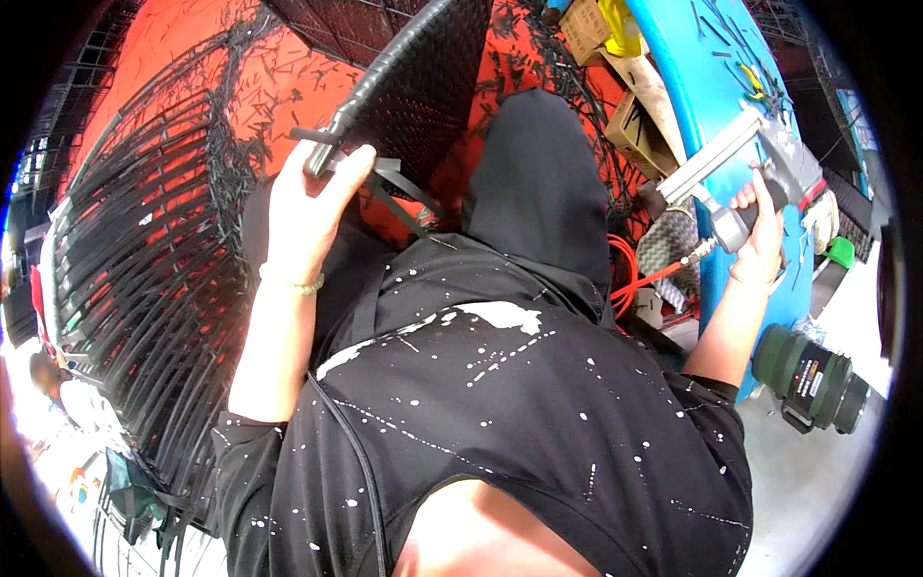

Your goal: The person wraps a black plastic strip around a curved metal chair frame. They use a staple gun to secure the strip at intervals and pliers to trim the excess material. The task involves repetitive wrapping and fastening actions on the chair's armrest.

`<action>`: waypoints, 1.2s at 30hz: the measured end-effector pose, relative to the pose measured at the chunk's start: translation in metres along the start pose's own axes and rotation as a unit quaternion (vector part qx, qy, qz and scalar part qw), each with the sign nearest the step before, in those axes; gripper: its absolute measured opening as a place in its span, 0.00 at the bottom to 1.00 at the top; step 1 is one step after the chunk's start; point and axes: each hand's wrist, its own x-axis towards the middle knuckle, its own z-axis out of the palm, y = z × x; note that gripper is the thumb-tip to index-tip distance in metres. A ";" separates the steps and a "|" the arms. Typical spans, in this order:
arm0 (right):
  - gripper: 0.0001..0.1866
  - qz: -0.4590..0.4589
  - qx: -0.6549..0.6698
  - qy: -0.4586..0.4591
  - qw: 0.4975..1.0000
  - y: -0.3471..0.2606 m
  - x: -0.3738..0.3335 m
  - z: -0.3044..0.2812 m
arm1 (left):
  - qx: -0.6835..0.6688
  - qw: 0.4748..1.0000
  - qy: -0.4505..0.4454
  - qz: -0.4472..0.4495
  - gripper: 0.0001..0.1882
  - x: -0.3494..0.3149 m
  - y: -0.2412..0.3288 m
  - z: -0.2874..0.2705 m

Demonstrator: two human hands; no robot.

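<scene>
My left hand [310, 207] is closed round the near end of a black woven panel's frame, thumb and fingers pinching the tube end. The panel [423, 96] stands tilted in front of me, its weave running up and away. Loose flat black strips [392, 178] stick out beside my thumb and hang below it. Off to the right, my right hand [760, 231] grips the handle of a grey and silver air stapler [716, 159], held over the blue surface. A red air hose [656, 279] joins the stapler's handle.
Black strip scraps litter the red floor covering [298, 77]. A large rack of curved black strips [144, 260] stands at left. At right, the blue table [668, 29] carries yellow-handled cutters [752, 82]. Cardboard boxes [635, 135] sit beside it. A dark green, lens-shaped cylinder [808, 380] lies near my right elbow.
</scene>
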 end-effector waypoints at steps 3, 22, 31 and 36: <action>0.14 0.065 0.139 0.080 0.985 0.018 0.013 -0.055 | 0.027 0.999 0.028 0.032 0.14 0.003 -0.014 0.000; 0.32 0.117 -0.046 0.201 0.971 0.035 0.073 -0.121 | 0.131 0.991 -0.003 -0.002 0.18 -0.069 -0.083 -0.097; 0.50 -0.002 -0.783 0.148 0.604 0.021 0.000 -0.238 | 0.096 0.993 0.056 0.049 0.19 -0.071 -0.032 -0.029; 0.49 0.004 -0.795 0.266 0.544 0.057 -0.032 -0.179 | 0.065 0.991 0.058 0.105 0.21 -0.082 -0.045 -0.035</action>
